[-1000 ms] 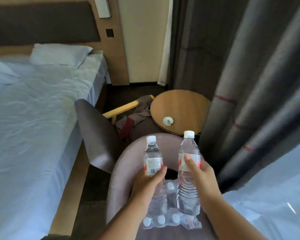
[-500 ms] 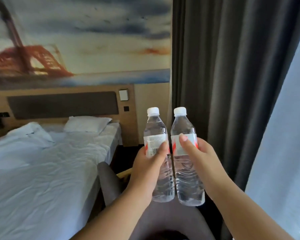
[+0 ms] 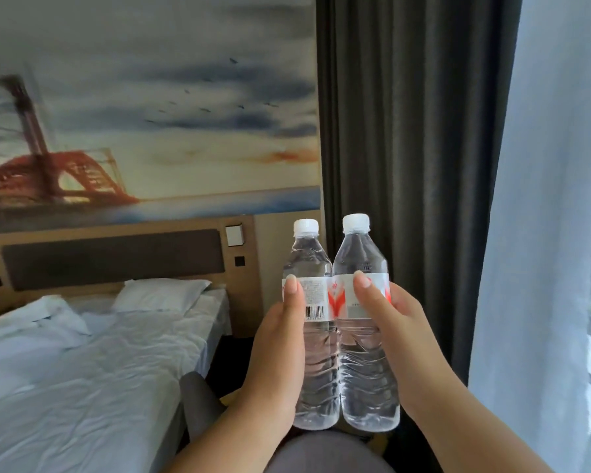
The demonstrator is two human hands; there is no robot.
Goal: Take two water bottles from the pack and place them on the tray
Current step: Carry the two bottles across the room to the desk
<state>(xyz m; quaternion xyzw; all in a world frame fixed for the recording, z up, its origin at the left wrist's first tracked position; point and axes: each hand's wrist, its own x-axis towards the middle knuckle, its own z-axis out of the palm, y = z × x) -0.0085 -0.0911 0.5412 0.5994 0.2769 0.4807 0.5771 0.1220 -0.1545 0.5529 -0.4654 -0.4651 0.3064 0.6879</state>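
Observation:
Two clear water bottles with white caps and red-and-white labels are held upright side by side, touching, at chest height. My left hand grips the left bottle around its label and body. My right hand grips the right bottle the same way. The pack and the tray are out of view.
A bed with white sheets and a pillow fills the left. A grey chair back stands below the bottles. Dark curtains hang behind, a sheer white curtain on the right. A headboard lines the wall.
Both hands have lifted the bottles up from the pack on the chair and brought them together. My view has tilted up, so the pack and round table have dropped out of sight.

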